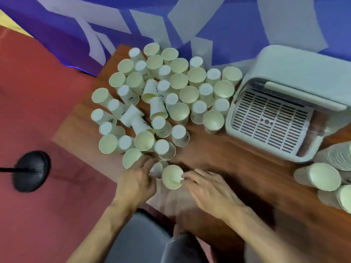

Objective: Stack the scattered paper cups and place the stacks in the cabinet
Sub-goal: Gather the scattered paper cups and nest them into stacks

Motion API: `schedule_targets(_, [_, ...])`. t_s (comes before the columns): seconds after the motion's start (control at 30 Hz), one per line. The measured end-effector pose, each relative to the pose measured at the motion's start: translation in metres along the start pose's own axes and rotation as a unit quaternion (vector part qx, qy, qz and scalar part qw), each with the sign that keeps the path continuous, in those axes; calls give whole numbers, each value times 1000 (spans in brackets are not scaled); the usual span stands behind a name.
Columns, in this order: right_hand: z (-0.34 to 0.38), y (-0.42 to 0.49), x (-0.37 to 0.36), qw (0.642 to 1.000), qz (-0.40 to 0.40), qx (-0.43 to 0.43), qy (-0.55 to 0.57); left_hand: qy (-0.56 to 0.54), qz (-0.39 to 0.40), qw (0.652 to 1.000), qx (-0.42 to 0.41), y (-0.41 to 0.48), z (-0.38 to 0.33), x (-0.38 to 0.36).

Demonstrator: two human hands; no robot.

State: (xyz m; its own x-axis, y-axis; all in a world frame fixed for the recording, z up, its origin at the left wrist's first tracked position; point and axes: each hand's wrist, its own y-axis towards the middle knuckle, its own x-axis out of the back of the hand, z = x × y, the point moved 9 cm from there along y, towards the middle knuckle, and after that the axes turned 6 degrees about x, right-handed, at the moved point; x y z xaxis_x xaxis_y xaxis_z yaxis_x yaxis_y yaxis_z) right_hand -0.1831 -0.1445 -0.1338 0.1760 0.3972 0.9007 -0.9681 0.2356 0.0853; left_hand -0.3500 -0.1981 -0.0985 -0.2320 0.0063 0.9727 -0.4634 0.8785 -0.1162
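While the left hand is curling its fingers round a blurred cup, the right hand is lying with fingers stretched and slightly spread. Its fingertips are touching the rim of an upright cup standing between both hands, near the table edge. About forty loose cups are crowding the table just beyond, some upright, some upside down, a few tipped over. Three stacks are lying at the right, beside a white cabinet. A black stand base is sitting on the red floor, left.
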Motion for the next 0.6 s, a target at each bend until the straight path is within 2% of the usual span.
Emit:
schedule_targets(0.27, [2,26,-46,998,61,-18,-15,33,77,995,-59,4,28,-45])
schedule_targets(0.43, [-8,28,-48,998,43,-45,-22,37,128,988,-77,10,30,-69])
schedule_targets(0.53, [-16,22,-37,997,20,-63,-34,44,122,986,-100,13,11,-64])
schedule_targets(0.6, [-26,8,-22,995,-7,-95,-40,-1,111,988,-111,14,-10,-58])
